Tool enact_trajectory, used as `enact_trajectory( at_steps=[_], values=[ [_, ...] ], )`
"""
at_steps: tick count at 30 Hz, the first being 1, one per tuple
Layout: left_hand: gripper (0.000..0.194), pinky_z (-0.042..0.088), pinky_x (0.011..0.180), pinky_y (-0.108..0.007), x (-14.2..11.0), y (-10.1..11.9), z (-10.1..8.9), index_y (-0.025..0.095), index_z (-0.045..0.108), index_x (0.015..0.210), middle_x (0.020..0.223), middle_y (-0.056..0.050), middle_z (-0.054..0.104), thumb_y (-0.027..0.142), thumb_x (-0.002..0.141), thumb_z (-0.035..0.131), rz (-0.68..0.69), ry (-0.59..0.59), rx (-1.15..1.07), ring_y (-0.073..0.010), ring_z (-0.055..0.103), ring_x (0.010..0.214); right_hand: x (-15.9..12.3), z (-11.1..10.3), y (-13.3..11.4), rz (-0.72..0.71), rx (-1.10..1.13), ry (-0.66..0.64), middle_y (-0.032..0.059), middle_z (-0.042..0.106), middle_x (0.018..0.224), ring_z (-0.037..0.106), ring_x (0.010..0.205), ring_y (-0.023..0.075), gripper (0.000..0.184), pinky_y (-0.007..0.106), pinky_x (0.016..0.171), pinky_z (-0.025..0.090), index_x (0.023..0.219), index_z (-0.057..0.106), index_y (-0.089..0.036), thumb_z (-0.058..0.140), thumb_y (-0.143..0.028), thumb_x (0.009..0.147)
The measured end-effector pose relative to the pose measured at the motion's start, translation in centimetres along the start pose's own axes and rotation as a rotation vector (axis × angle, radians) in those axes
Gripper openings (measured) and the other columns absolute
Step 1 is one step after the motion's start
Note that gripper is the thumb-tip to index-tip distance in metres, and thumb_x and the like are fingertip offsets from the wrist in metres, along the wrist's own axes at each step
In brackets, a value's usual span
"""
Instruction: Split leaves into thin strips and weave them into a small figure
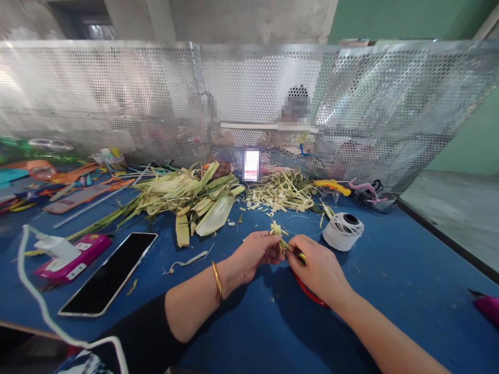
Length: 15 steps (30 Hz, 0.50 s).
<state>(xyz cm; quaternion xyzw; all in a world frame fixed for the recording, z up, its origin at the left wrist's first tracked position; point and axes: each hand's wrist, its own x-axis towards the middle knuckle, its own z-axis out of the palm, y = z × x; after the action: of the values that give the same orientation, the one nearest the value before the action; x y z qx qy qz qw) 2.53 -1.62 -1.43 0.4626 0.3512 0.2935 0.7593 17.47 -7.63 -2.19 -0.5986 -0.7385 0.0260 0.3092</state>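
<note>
Over a blue tabletop [241, 337], a person's left hand [262, 250], its wrist ringed by a gold-coloured bangle [217, 280], pinches a small piece of pale green plant strip [275, 228] between thumb and fingers, the knotted-looking tip standing up above the grip. The right hand [315, 262], close beside it, is curled around a red-handled tool [314, 293], the handle bowing out beneath the palm; its working end, near the lower part of the strip, is mostly hidden by the fingers. Just beyond the right hand, to the right of the grip, stands a spool of white twine [339, 235]. Past the fingertips lies a loose pile of short, narrow trimmings [284, 192], and farther left of it a larger heap of broad leaf strips [187, 197], some pale, some green. Left of the grip, well apart, a dark-screened phone [111, 272] rests beside a magenta power strip [83, 254] with a white charger [58, 247] plugged in. A yellow-handled object [333, 186] lies beyond the spool. Behind it all, on the far side from the hands, rises a perforated metal screen [249, 72], through which two people, their heads blurred, can be made out.
</note>
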Motion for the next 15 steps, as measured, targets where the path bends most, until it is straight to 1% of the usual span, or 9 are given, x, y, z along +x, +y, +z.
enact_trajectory(
  at_steps=[2,6,8,12,15],
  values=[
    [0.023,0.042,0.060,-0.025,0.03,0.11,-0.05,0.013,0.058,0.072,0.065,-0.001,0.061,0.033,0.070,0.069,-0.016,-0.006,-0.020,-0.0092,0.055,0.054,-0.06,0.06,0.10,0.000,0.003,-0.009,0.0008,0.060,0.075,0.056,0.064,0.0153,0.011,0.026,0.060,0.038,0.077,0.051,-0.022,0.044,-0.021,0.086],
    [0.020,0.041,0.058,-0.023,0.05,0.36,-0.12,0.015,0.054,0.069,0.060,0.003,0.055,0.026,0.068,0.070,-0.017,0.027,-0.022,-0.0074,0.051,0.052,-0.07,-0.10,0.27,-0.002,-0.011,-0.023,0.0015,0.063,0.078,0.057,0.065,0.0152,0.013,0.026,0.059,0.039,0.078,0.052,-0.022,0.044,-0.023,0.088],
    [0.023,0.041,0.057,-0.022,0.10,0.42,-0.18,0.016,0.052,0.067,0.058,0.005,0.053,0.027,0.066,0.071,0.010,0.028,0.021,-0.0067,0.049,0.051,-0.04,-0.26,0.32,-0.002,-0.046,0.001,0.0013,0.063,0.077,0.056,0.062,0.0146,0.012,0.025,0.057,0.038,0.079,0.053,-0.022,0.044,-0.022,0.087],
    [0.024,0.039,0.055,-0.022,0.23,0.43,-0.28,0.015,0.054,0.066,0.055,0.004,0.052,0.031,0.064,0.072,0.078,0.043,0.146,-0.0064,0.046,0.049,0.00,-0.43,0.31,0.012,-0.096,0.098,0.0007,0.061,0.073,0.057,0.060,0.0149,0.012,0.025,0.055,0.036,0.077,0.052,-0.022,0.045,-0.022,0.086],
    [0.025,0.038,0.054,-0.022,0.09,0.59,-0.23,0.015,0.055,0.063,0.055,0.004,0.051,0.032,0.063,0.073,0.079,0.064,0.179,-0.0065,0.046,0.049,-0.04,-0.34,0.28,0.028,-0.087,0.104,0.0000,0.061,0.072,0.056,0.059,0.0147,0.010,0.025,0.055,0.036,0.077,0.052,-0.022,0.046,-0.023,0.086]
  ],
)
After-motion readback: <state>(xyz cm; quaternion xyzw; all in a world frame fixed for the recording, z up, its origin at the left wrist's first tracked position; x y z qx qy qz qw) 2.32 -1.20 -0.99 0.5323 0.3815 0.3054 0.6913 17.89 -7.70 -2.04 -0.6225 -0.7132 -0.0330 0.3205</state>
